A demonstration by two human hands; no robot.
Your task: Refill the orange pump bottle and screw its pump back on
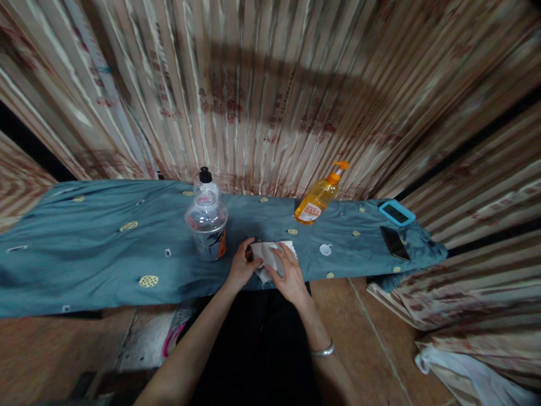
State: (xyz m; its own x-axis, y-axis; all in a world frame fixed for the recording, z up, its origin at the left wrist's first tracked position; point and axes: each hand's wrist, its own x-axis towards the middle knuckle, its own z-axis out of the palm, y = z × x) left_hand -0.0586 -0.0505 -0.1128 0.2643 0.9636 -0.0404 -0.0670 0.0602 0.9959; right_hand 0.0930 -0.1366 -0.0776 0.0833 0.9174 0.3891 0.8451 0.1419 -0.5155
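Folding appears to be the step in hand: both hands work a small white crumpled cloth (273, 255) lying on the teal cloth-covered tabletop (105, 248), just right of the clear plastic bottle with a black cap (207, 221). The left hand (242, 265) pinches the cloth's left edge, its grip closed on the fabric; the right hand (288, 273) lies flat on the near right part, fingers spread and pressing rather than clasping. The cloth's long axis seems to run left to right, away from the bottle, though creases blur its outline. A next move would likely call for holding one edge down while drawing the other across. Farther right of the bottle stands an orange pump dispenser (318, 198).
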